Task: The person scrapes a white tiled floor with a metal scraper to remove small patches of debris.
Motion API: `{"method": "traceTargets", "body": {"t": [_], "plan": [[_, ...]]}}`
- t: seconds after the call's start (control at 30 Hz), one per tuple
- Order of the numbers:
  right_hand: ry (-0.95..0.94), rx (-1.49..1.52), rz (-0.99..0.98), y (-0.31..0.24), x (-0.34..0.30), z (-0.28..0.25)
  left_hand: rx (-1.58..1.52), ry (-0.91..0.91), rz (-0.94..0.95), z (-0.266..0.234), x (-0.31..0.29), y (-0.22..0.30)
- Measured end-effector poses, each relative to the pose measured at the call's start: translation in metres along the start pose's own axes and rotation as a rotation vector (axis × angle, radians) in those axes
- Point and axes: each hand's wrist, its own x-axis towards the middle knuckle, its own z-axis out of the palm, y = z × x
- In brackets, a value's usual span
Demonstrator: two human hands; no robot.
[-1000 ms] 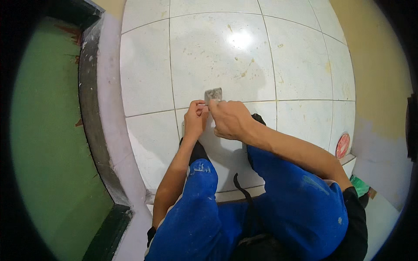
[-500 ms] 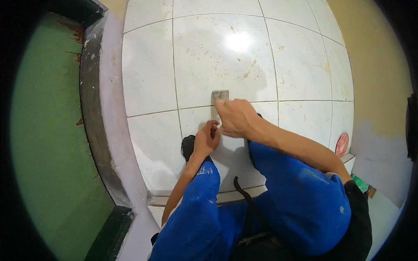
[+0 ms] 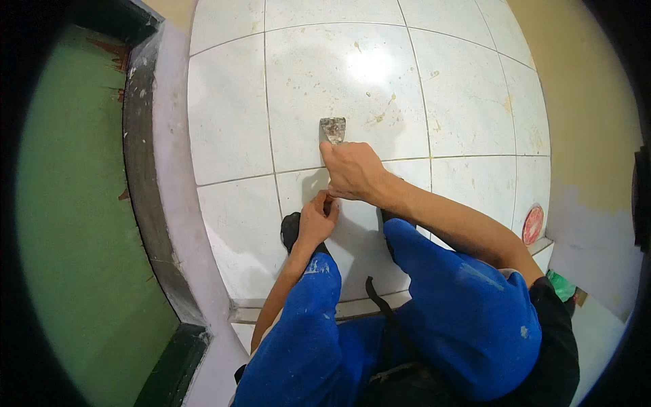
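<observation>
In my right hand (image 3: 354, 171) is a putty knife (image 3: 333, 128), its handle hidden in the closed fist. The worn metal blade, smeared with grey and brown, points away from me over a white floor tile (image 3: 298, 146). My left hand (image 3: 318, 217) is just below and left of the right one, its fingers curled toward the thumb close to the right fist. Whatever these fingers may hold is hidden. Dry yellowish spots (image 3: 375, 119) mark the tile beyond the blade, to its right.
My blue trouser legs (image 3: 468, 305) and a dark shoe (image 3: 290, 229) are close below my hands. At left are a pale wall edge (image 3: 178, 169) and a green surface (image 3: 81, 203). A red round object (image 3: 533, 224) leans near the yellowish wall (image 3: 583, 122) at right.
My right hand and the putty knife have moved away from me and slightly left, and the blade shows more fully. My left hand has barely shifted, its fingers drawn closer together.
</observation>
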Motion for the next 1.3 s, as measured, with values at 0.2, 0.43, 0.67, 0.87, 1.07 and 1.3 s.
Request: {"method": "traceTargets", "body": {"t": [0.2, 0.43, 0.67, 0.87, 1.07, 1.3], "plan": [[-0.120, -0.015, -0.002, -0.011, -0.011, -0.003, 0.086, -0.007, 0.024, -0.003, -0.001, -0.006], [-0.200, -0.011, 0.022, -0.018, -0.014, -0.017, 0.052, 0.025, 0.115, -0.007, -0.005, -0.003], [-0.079, -0.034, 0.024, 0.003, 0.001, -0.019, -0.015, 0.040, 0.026, -0.002, -0.001, 0.003], [-0.099, -0.010, -0.001, 0.000, -0.025, -0.015, 0.048, -0.008, -0.017, -0.007, 0.000, 0.009], [-0.119, 0.011, -0.011, 0.000, -0.026, -0.013, 0.039, -0.057, -0.106, -0.013, 0.001, 0.013], [-0.017, 0.004, -0.055, 0.019, -0.021, -0.013, 0.023, 0.013, -0.045, -0.004, -0.002, 0.003]]}}
